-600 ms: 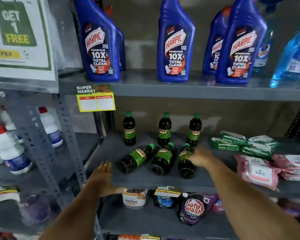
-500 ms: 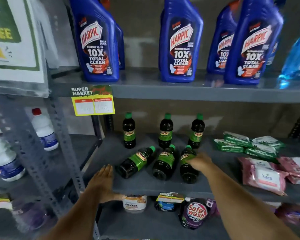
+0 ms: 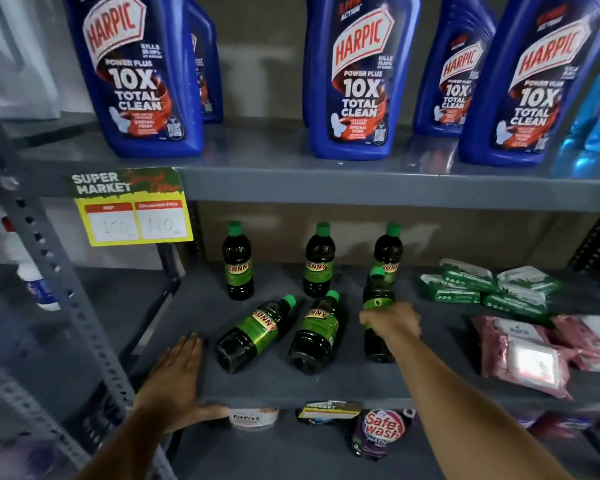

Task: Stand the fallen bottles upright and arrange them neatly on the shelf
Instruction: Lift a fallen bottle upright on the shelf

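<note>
Standing now, right-hand bottle (image 3: 378,308) raised.

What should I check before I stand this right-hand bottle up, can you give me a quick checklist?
1. Right hand wrapped round the rightmost bottle: ok; its cap already points up and back.
2. Room behind it: not ok; the back-row right bottle stands directly behind the cap.
3. Neighbour clear: ok; a gap shows to the middle fallen bottle.
4. Left hand steadying: ok; it lies flat on the shelf edge, holding nothing.
5. Caps closed: ok; green caps sit on all six.
6. Work left: not ok; the left fallen bottle and the middle one lie on their sides.
</note>
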Tool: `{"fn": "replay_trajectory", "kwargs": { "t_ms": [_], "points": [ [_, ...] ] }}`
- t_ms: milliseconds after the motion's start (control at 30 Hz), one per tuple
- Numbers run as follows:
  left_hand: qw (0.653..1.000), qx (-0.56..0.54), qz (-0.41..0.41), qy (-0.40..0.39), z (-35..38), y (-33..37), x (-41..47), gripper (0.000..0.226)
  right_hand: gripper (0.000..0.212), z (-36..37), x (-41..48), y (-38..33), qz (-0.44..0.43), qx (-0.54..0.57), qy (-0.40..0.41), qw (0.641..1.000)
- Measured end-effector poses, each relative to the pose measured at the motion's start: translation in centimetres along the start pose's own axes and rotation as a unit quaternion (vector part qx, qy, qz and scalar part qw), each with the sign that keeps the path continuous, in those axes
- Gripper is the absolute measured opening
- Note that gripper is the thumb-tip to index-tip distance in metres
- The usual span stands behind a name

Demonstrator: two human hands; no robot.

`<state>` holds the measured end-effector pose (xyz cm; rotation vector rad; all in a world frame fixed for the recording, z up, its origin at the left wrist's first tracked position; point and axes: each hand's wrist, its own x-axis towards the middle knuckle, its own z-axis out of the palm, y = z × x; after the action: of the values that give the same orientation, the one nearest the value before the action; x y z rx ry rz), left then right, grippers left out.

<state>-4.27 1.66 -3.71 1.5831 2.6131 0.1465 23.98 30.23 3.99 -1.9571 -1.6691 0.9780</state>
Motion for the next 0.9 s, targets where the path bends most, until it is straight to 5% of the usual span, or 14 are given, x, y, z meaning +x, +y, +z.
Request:
{"fn": "replay_trajectory", "kwargs": {
  "t_ms": [233,500,733,800,900],
  "points": [
    [1.0,0.002,0.0,0.01,0.0,0.1,0.1,0.156,0.08,-0.7,1.0,2.3,-0.159,0.099,0.166,0.968],
    [1.0,0.013,-0.004,0.027,0.5,0.2,0.1,0.158,0.066,0.4,2.3,5.6,-0.214,0.234,0.144,0.937],
    [1.0,0.016,-0.01,0.023,0.4,0.1,0.3,0.156,0.075,0.3,1.9,5.8,-0.227,0.228,0.12,0.939],
    [1.0,0.01,-0.013,0.02,0.3,0.2,0.2,0.157,0.087,0.2,0.4,6.3,-0.24,0.155,0.193,0.939],
    [1.0,-0.01,-0.023,0.016,0.0,0.2,0.3,0.16,0.084,1.4,-3.8,7.3,-0.363,0.113,0.279,0.882]
  ]
}}
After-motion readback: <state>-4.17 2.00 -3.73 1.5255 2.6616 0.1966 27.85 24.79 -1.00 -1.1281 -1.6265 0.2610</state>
